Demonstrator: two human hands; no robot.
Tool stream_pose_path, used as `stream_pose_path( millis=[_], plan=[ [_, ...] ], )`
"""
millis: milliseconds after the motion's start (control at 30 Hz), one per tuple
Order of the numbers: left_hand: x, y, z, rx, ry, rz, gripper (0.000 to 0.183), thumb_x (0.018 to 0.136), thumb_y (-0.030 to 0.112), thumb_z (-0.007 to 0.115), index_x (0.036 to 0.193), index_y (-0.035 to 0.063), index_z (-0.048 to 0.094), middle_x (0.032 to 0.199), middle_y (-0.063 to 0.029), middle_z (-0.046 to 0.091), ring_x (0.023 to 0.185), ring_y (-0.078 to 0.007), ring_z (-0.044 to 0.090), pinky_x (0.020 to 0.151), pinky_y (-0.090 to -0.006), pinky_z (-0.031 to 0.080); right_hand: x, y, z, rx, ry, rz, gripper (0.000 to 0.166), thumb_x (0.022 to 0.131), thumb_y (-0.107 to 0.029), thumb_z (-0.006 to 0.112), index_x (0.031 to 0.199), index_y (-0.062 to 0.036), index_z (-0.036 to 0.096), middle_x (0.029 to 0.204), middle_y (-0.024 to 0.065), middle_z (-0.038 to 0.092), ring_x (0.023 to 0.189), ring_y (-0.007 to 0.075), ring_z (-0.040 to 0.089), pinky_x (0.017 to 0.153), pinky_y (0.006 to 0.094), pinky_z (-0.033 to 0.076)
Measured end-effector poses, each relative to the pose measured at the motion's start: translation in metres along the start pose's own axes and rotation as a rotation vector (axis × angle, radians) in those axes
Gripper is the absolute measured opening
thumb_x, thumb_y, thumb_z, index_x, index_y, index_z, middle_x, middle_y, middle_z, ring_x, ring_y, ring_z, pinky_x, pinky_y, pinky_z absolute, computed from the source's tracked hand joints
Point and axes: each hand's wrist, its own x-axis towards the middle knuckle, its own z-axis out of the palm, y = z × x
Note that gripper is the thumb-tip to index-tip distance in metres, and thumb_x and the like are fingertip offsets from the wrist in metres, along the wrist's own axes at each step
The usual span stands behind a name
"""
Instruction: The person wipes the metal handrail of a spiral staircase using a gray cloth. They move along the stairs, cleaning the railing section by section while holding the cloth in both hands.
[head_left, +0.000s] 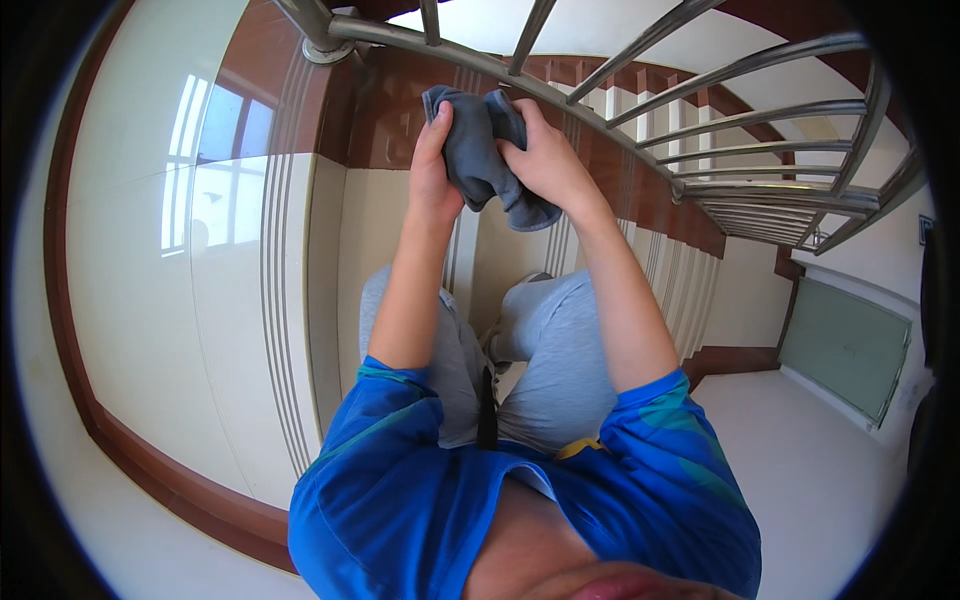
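A dark grey cloth (474, 142), bunched and folded, is held up in front of me between both hands. My left hand (435, 165) grips its left side, the thumb lying over the front. On the other side, my right hand (544, 154) pinches the cloth between thumb and fingers, and one hemmed corner hangs below that hand. Beneath the cloth are the stair treads and their brown stone border (390, 112). Whether the cloth touches the metal railing behind it I cannot tell.
A stainless steel railing (480, 49) runs from the upper left down to the right. Pale stair steps (667, 285) with dark grooved strips descend rightwards. A glossy tiled landing (150, 315) lies at left. A greenish door (844, 345) stands at far right.
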Motion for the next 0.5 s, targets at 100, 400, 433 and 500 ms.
stream_pose_path(
  millis=[100,400,433,500],
  plan=[
    [0.000,0.007,-0.002,-0.179,-0.039,-0.072,0.044,0.096,0.039,0.059,0.119,0.0021,0.056,0.113,-0.0108,0.064,0.100,-0.0220,0.063,0.088,-0.0353,0.052,0.006,0.000,-0.009,-0.128,0.056,0.066,0.035,0.087,-0.019,0.061,0.118,-0.0015,0.058,0.107,0.0258,0.066,0.103,0.0398,0.063,0.089,0.0412,0.048],
    [0.010,0.027,-0.012,-0.169,0.044,-0.023,0.060,0.094,0.055,0.052,0.119,0.0008,0.058,0.119,-0.0152,0.063,0.110,-0.0276,0.062,0.097,-0.0419,0.050,0.012,0.002,-0.036,-0.080,0.447,0.080,0.035,0.097,-0.031,0.053,0.106,0.0027,0.061,0.089,0.0277,0.064,0.085,0.0448,0.061,0.074,0.0442,0.049],
    [0.011,0.025,-0.011,-0.147,0.091,-0.048,0.060,0.094,0.055,0.052,0.119,0.0009,0.058,0.118,-0.0154,0.064,0.110,-0.0276,0.062,0.097,-0.0416,0.050,0.013,0.003,-0.036,-0.086,0.464,0.105,0.035,0.096,-0.030,0.056,0.107,0.0024,0.061,0.090,0.0265,0.066,0.085,0.0426,0.062,0.075,0.0431,0.050],
    [0.009,0.024,-0.008,-0.180,0.080,-0.083,0.057,0.094,0.054,0.053,0.116,0.0018,0.060,0.114,-0.0140,0.065,0.106,-0.0264,0.064,0.095,-0.0389,0.050,0.015,0.003,-0.034,-0.084,0.521,0.056,0.034,0.093,-0.028,0.060,0.109,0.0017,0.062,0.091,0.0241,0.068,0.085,0.0384,0.065,0.077,0.0408,0.051]
  ],
)
